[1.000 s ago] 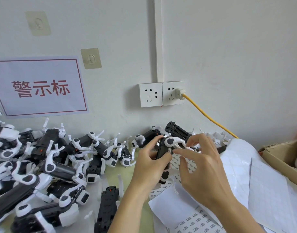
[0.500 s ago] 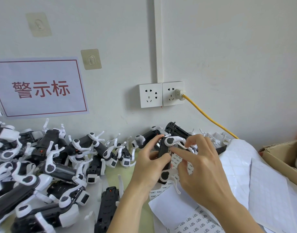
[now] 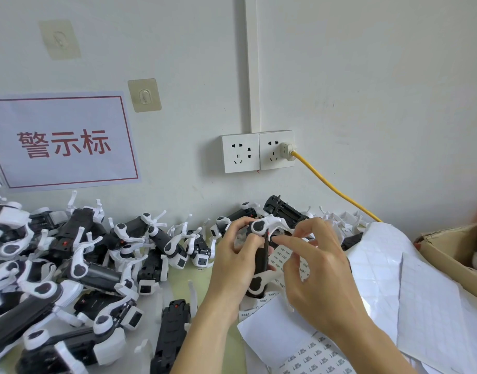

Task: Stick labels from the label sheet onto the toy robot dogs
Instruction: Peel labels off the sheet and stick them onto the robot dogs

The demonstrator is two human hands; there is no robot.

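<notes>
My left hand grips a black-and-white toy robot dog, held upright on its end above the table. My right hand is against the dog's right side, its forefinger and thumb tips touching the black body near the upper leg; whether a label sits under the fingertips is hidden. Label sheets printed with small labels lie under and in front of my hands. Many more toy robot dogs are heaped on the left.
Emptied white backing sheets are piled at the right. A cardboard box holding another dog stands at the far right. A yellow cable runs from the wall socket down behind the paper. One dog lies near my left wrist.
My right hand has slid down from the dog's upper white leg to its black side. The left hand keeps the same hold.
</notes>
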